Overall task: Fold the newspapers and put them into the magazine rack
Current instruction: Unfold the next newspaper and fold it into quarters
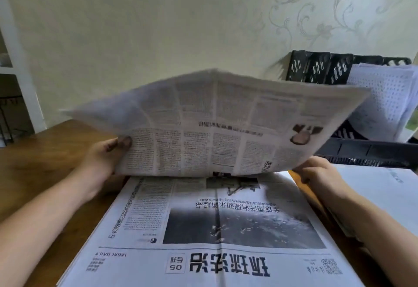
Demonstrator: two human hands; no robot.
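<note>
A newspaper (pixel 212 230) lies on the wooden table in front of me, its masthead nearest me and upside down. Its far half (pixel 214 123) is lifted off the table and curls back toward me, blurred by motion. My left hand (pixel 106 155) pinches the raised half at its left edge, thumb on the printed side. My right hand (pixel 316 173) grips the same half at its lower right corner, fingers curled under the paper. A black plastic magazine rack (pixel 321 67) stands at the back right against the wall, with folded papers (pixel 384 101) leaning in it.
More white sheets (pixel 380 187) lie flat on the table to the right, in front of the rack's low black base (pixel 366 153). A patterned wall runs behind the table. A white shelf frame (pixel 15 60) stands at the far left.
</note>
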